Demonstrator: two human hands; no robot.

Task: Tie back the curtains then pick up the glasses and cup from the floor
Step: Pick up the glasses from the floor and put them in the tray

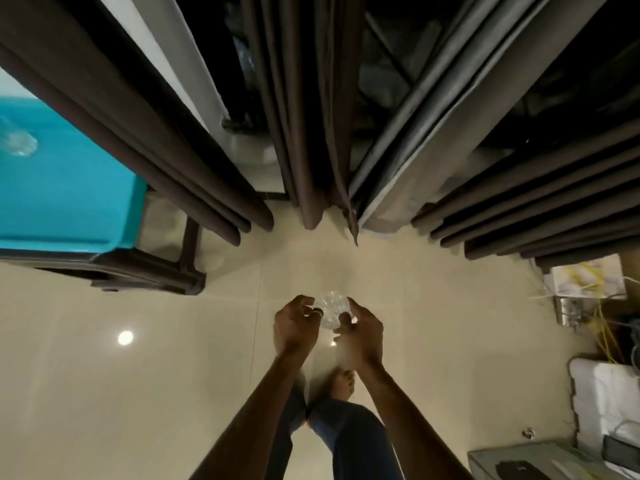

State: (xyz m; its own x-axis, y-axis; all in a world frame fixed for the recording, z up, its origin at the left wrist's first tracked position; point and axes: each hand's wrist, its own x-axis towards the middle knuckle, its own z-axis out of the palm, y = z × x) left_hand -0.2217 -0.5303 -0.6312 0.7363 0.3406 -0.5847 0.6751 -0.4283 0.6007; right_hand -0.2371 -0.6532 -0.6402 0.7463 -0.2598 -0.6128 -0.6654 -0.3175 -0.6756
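Observation:
A clear cut-pattern glass point(333, 308) is held above the cream floor between both hands. My left hand point(294, 325), a dark ring on one finger, curls against the glass's left side. My right hand point(363, 332) wraps the right side, its thumb across the front. Dark brown curtains hang in bundles at the left point(166, 150), the centre point(311, 133) and the right point(526, 206), their hems near the floor. Another clear glass-like thing point(19, 143) sits blurred on the teal surface at the left. No cup shows.
A teal-topped piece of furniture point(69, 202) on a dark wooden frame stands at the left. Boxes, yellow cables and white packaging point(602, 341) crowd the right edge. My legs and one bare foot point(343, 382) are below my hands on the glossy tiled floor point(138, 393).

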